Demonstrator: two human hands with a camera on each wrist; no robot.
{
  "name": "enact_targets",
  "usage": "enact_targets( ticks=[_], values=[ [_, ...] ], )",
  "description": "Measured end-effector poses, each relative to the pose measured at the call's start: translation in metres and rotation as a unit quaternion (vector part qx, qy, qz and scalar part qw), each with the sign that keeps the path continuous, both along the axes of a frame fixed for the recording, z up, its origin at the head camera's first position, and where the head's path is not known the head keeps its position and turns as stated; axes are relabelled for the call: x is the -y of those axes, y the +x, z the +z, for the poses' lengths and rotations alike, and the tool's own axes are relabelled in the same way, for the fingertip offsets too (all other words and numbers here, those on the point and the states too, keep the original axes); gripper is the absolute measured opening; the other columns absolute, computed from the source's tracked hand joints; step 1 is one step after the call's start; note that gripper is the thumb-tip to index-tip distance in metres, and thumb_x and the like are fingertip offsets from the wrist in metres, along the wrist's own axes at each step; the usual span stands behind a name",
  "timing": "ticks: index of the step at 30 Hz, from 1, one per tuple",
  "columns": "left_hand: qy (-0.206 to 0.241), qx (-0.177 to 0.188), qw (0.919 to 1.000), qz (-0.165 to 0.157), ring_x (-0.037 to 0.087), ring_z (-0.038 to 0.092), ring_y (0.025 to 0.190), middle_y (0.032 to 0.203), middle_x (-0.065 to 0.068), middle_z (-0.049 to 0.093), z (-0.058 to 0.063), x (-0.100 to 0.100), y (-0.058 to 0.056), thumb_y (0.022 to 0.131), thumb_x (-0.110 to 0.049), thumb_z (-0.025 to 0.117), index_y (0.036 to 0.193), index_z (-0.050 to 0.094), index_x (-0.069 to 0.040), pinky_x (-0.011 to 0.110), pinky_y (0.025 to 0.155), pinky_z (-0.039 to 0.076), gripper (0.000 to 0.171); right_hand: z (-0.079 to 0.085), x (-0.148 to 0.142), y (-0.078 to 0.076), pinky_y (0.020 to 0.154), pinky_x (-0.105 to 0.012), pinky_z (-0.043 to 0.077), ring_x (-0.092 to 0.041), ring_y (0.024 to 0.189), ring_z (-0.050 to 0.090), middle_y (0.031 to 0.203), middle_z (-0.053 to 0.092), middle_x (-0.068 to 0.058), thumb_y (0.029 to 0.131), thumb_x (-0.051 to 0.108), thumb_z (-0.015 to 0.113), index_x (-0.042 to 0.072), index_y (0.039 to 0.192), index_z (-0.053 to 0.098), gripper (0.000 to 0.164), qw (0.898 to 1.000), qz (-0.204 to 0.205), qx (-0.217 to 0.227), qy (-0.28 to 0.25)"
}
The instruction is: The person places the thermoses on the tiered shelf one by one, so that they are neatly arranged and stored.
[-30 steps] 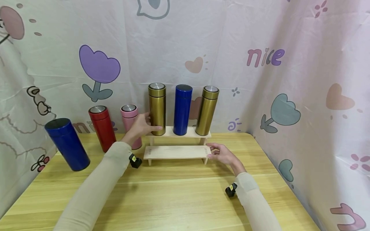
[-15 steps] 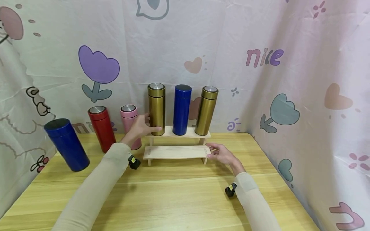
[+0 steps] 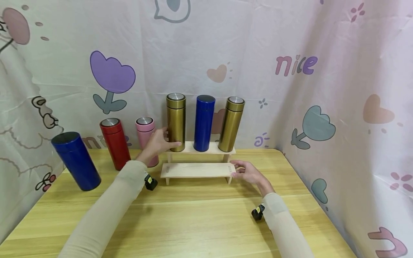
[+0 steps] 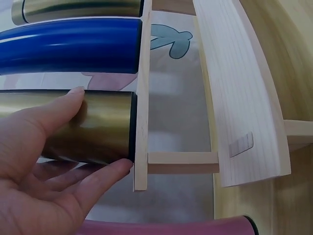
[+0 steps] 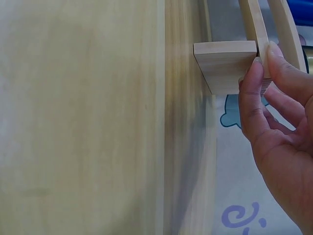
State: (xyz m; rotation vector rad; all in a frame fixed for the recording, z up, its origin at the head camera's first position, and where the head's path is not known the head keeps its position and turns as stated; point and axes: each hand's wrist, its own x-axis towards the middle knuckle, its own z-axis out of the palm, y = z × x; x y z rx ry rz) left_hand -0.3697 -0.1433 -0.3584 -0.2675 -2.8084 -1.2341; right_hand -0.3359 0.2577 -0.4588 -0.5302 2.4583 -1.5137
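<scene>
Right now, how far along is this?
Apparently done: blue bottle and right gold bottle, standing on the upper shelf. In hand: left gold bottle, gripped by the left hand; right hand pinches the lower shelf. Probably left: red bottle, pink bottle, other blue bottle, on table.

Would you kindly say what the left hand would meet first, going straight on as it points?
The left hand holds the left gold bottle; past that, it would probably meet the middle blue bottle first, though depth is unclear.

Gold bottle (image 3: 176, 120), upright, atop 2-tier wooden stand (image 3: 198, 170)
</scene>
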Motion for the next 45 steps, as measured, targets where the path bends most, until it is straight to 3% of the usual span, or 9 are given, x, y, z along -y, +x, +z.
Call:
enact_targets(
  ticks=[6,15,23,36,45],
  values=[
    [0.034,0.015,0.9991,-0.02,0.045,0.051,0.14,0.153,0.029,0.05,0.002,0.009,0.006,0.089,-0.033,0.082,0.158,0.03,0.004,0.058,0.113,0.048,0.094,0.0,0.0,0.001,0.09,-0.039,0.062,-0.014,0.094,0.067,0.126,0.054,-0.033,0.094,-0.006,0.068,-0.01,0.151,0.041,0.063,1.0,0.001,0.006,-0.006],
    [0.049,0.009,0.9981,-0.036,0.046,0.057,0.133,0.146,0.03,0.056,-0.001,0.036,0.023,0.092,-0.026,0.079,0.148,0.047,0.005,0.058,0.11,0.05,0.072,-0.001,-0.001,0.0,0.089,-0.034,0.063,-0.012,0.094,0.068,0.128,0.054,-0.033,0.094,-0.003,0.069,-0.01,0.151,0.04,0.064,1.0,0.004,0.002,-0.007],
    [0.023,-0.004,0.9996,-0.014,0.044,0.062,0.126,0.138,0.028,0.063,-0.011,0.063,0.033,0.091,-0.032,0.08,0.142,0.055,0.003,0.056,0.107,0.053,0.067,0.0,-0.001,0.001,0.085,-0.027,0.062,-0.014,0.096,0.068,0.128,0.055,-0.03,0.093,-0.004,0.069,-0.008,0.151,0.042,0.064,1.0,-0.003,0.005,-0.007],
    [0.0,0.011,0.9997,0.02,0.045,0.064,0.121,0.131,0.029,0.067,-0.045,0.098,0.041,0.092,-0.034,0.078,0.133,0.062,0.005,0.056,0.098,0.058,0.059,-0.001,0.0,0.0,0.084,-0.026,0.061,-0.012,0.096,0.068,0.128,0.055,-0.031,0.094,-0.003,0.069,-0.008,0.151,0.042,0.064,1.0,0.0,0.004,-0.007],
    [0.003,0.069,0.9966,0.045,0.045,0.061,0.124,0.137,0.03,0.062,-0.053,0.101,0.037,0.093,-0.036,0.077,0.142,0.053,0.004,0.05,0.095,0.06,0.067,0.0,0.0,0.001,0.089,-0.035,0.063,-0.017,0.098,0.068,0.128,0.053,-0.034,0.094,-0.005,0.068,-0.009,0.151,0.041,0.063,1.0,0.004,0.005,-0.01]
  ],
)
